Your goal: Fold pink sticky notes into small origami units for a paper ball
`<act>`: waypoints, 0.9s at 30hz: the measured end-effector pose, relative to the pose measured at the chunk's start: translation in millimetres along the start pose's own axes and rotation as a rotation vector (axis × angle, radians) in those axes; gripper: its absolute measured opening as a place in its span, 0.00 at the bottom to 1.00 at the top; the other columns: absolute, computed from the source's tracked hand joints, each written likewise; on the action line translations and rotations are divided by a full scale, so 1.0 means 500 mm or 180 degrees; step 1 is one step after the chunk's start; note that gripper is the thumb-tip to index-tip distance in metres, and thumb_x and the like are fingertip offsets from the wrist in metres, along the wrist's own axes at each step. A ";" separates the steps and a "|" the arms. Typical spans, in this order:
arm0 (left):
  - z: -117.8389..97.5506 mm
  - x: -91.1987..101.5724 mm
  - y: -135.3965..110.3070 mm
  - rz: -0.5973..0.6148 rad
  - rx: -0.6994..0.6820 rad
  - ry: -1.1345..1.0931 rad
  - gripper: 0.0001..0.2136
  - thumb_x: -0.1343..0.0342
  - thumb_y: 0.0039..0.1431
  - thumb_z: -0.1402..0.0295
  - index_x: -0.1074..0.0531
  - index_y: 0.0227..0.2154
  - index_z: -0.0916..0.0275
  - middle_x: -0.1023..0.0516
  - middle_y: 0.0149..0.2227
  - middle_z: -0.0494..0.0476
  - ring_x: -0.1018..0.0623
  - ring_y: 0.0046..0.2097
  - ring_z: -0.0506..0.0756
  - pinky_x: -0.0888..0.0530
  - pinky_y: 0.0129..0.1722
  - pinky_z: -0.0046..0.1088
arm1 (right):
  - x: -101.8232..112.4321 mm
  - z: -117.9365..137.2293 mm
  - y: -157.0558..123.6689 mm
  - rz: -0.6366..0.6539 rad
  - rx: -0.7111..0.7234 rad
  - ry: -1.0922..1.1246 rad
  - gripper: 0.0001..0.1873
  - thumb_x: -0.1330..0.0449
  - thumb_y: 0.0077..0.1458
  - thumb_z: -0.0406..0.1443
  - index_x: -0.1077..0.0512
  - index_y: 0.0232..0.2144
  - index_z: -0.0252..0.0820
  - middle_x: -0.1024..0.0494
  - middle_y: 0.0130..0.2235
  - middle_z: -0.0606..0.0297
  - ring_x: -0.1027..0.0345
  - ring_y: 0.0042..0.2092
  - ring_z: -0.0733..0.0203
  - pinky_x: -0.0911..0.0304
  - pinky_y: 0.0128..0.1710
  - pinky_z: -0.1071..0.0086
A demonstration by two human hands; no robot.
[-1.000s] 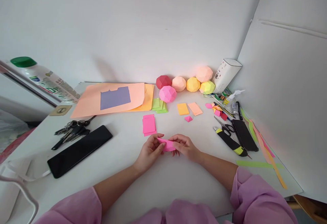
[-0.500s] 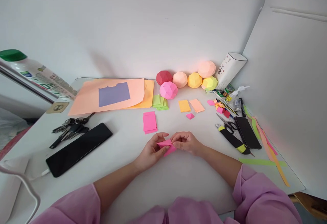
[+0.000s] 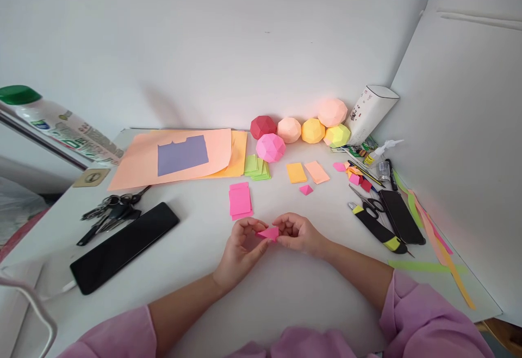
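A folded piece of pink paper [image 3: 269, 233] is pinched between both hands, just above the table. My left hand [image 3: 243, 246] grips its left end with thumb and fingers. On the other side, the thumb and fingertips of my right hand [image 3: 299, 234] close on its right end. Beyond the hands lies a stack of pink paper rectangles [image 3: 240, 201]. A small folded pink paper piece [image 3: 305, 189] rests to the right of that stack, with an orange paper rectangle [image 3: 296, 173] and a peach one [image 3: 317, 172] behind it.
Faceted paper balls, such as the pink one [image 3: 271, 147], line the wall. Green slips [image 3: 256, 167] and large peach sheets [image 3: 138, 156] lie left of them. Keys [image 3: 114, 208] and a phone [image 3: 124, 248] are at left; scissors [image 3: 369, 201] and a utility knife [image 3: 379, 230] at right.
The pink paper has turned in my fingers and now shows as a narrower, pointed folded shape. Both hands stay close together. The whole view has shifted slightly.
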State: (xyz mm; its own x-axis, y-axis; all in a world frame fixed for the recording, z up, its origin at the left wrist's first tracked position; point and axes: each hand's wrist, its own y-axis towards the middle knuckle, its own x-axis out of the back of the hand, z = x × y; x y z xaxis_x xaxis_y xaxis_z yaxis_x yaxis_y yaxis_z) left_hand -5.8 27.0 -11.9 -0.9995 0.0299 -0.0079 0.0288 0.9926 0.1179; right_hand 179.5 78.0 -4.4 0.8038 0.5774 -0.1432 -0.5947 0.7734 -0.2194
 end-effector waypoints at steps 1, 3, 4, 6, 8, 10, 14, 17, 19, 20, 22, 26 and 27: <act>0.004 0.000 -0.001 -0.0030 -0.0119 0.0039 0.13 0.42 0.53 0.70 0.41 0.38 0.58 0.29 0.36 0.52 0.27 0.43 0.52 0.30 0.46 0.34 | 0.000 -0.002 0.000 0.0006 -0.0004 -0.0016 0.20 0.34 0.45 0.36 0.30 0.44 0.42 0.31 0.32 0.68 0.36 0.30 0.69 0.40 0.30 0.73; 0.010 0.001 -0.004 -0.0044 -0.0194 0.0071 0.11 0.44 0.55 0.71 0.43 0.33 0.58 0.30 0.36 0.52 0.27 0.40 0.51 0.29 0.40 0.30 | 0.000 -0.004 0.000 0.0045 -0.0030 -0.0076 0.24 0.34 0.46 0.36 0.31 0.47 0.42 0.31 0.32 0.68 0.36 0.30 0.69 0.40 0.30 0.72; 0.011 0.002 -0.005 -0.0010 -0.0210 0.0098 0.10 0.45 0.56 0.71 0.44 0.31 0.58 0.31 0.36 0.52 0.27 0.38 0.50 0.28 0.37 0.28 | 0.001 -0.005 0.000 0.0078 -0.0036 -0.0116 0.25 0.34 0.46 0.36 0.31 0.48 0.41 0.31 0.31 0.68 0.36 0.30 0.69 0.39 0.30 0.72; 0.011 0.004 -0.006 0.0138 -0.0277 0.0203 0.08 0.48 0.57 0.72 0.43 0.30 0.59 0.31 0.34 0.52 0.28 0.36 0.49 0.29 0.34 0.26 | 0.001 -0.004 -0.001 0.0166 -0.0031 -0.0188 0.24 0.34 0.45 0.36 0.30 0.47 0.39 0.31 0.29 0.68 0.36 0.29 0.69 0.39 0.30 0.71; 0.007 0.006 -0.005 0.0316 -0.0408 0.0397 0.04 0.49 0.59 0.72 0.40 0.31 0.60 0.32 0.32 0.52 0.29 0.35 0.49 0.29 0.34 0.26 | 0.002 -0.002 -0.001 0.0287 -0.0030 -0.0194 0.22 0.34 0.46 0.37 0.29 0.45 0.38 0.29 0.28 0.67 0.36 0.29 0.68 0.39 0.29 0.71; 0.003 0.008 -0.003 0.0438 -0.0555 0.0593 0.02 0.50 0.59 0.73 0.37 0.34 0.60 0.31 0.32 0.52 0.29 0.34 0.50 0.30 0.35 0.27 | 0.002 0.001 -0.002 0.0364 -0.0042 -0.0156 0.19 0.35 0.46 0.38 0.28 0.42 0.37 0.28 0.28 0.66 0.36 0.28 0.67 0.39 0.28 0.71; 0.001 0.012 0.000 0.0468 -0.0702 0.0831 0.08 0.49 0.58 0.73 0.36 0.41 0.59 0.30 0.33 0.53 0.29 0.35 0.50 0.29 0.35 0.28 | 0.003 0.001 -0.001 0.0310 -0.0081 -0.0109 0.16 0.33 0.45 0.39 0.27 0.36 0.36 0.29 0.26 0.68 0.38 0.26 0.68 0.42 0.25 0.73; 0.004 0.013 0.002 0.0473 -0.0805 0.0946 0.12 0.49 0.58 0.74 0.36 0.45 0.58 0.30 0.35 0.54 0.29 0.36 0.51 0.29 0.36 0.28 | 0.003 0.001 -0.001 0.0362 0.0000 -0.0049 0.13 0.34 0.46 0.39 0.26 0.33 0.36 0.30 0.26 0.68 0.38 0.26 0.69 0.43 0.25 0.73; 0.005 0.012 0.003 0.0499 -0.0842 0.0942 0.13 0.49 0.58 0.73 0.35 0.46 0.58 0.31 0.34 0.54 0.29 0.35 0.51 0.29 0.34 0.28 | 0.003 0.002 -0.001 0.0374 0.0120 0.0017 0.11 0.34 0.46 0.38 0.25 0.32 0.36 0.30 0.30 0.66 0.38 0.27 0.69 0.43 0.26 0.73; 0.006 0.011 0.003 0.0501 -0.0816 0.0916 0.13 0.49 0.58 0.73 0.35 0.46 0.58 0.31 0.33 0.54 0.29 0.35 0.51 0.29 0.33 0.28 | 0.002 0.003 0.000 0.0357 0.0186 0.0062 0.10 0.34 0.46 0.38 0.25 0.31 0.37 0.30 0.32 0.65 0.37 0.28 0.69 0.43 0.26 0.73; 0.008 0.009 0.003 0.0462 -0.0638 0.0798 0.12 0.48 0.58 0.71 0.34 0.45 0.59 0.31 0.32 0.53 0.29 0.33 0.51 0.29 0.31 0.27 | 0.002 0.004 0.001 0.0299 0.0291 0.0137 0.09 0.34 0.47 0.38 0.25 0.30 0.37 0.30 0.34 0.65 0.38 0.28 0.69 0.43 0.26 0.72; 0.010 0.008 0.004 0.0414 -0.0080 0.0454 0.12 0.47 0.57 0.64 0.32 0.43 0.62 0.28 0.31 0.54 0.28 0.31 0.51 0.29 0.30 0.27 | 0.001 0.004 0.003 0.0104 0.0282 0.0155 0.10 0.35 0.48 0.39 0.27 0.25 0.36 0.31 0.30 0.67 0.42 0.24 0.72 0.47 0.23 0.73; 0.010 0.008 0.005 0.0420 0.0012 0.0437 0.13 0.47 0.57 0.63 0.32 0.43 0.62 0.28 0.32 0.55 0.28 0.31 0.51 0.28 0.30 0.28 | 0.001 0.004 0.004 0.0057 0.0245 0.0153 0.11 0.35 0.48 0.39 0.28 0.24 0.36 0.31 0.28 0.67 0.43 0.23 0.72 0.48 0.23 0.74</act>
State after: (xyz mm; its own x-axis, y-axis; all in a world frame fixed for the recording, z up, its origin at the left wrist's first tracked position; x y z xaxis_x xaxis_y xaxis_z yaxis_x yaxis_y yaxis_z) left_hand -9.4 30.2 -16.5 -0.9792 0.1438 0.1429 0.1595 0.9816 0.1053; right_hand 178.7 80.2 -3.0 0.7919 0.5794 -0.1929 -0.6068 0.7821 -0.1418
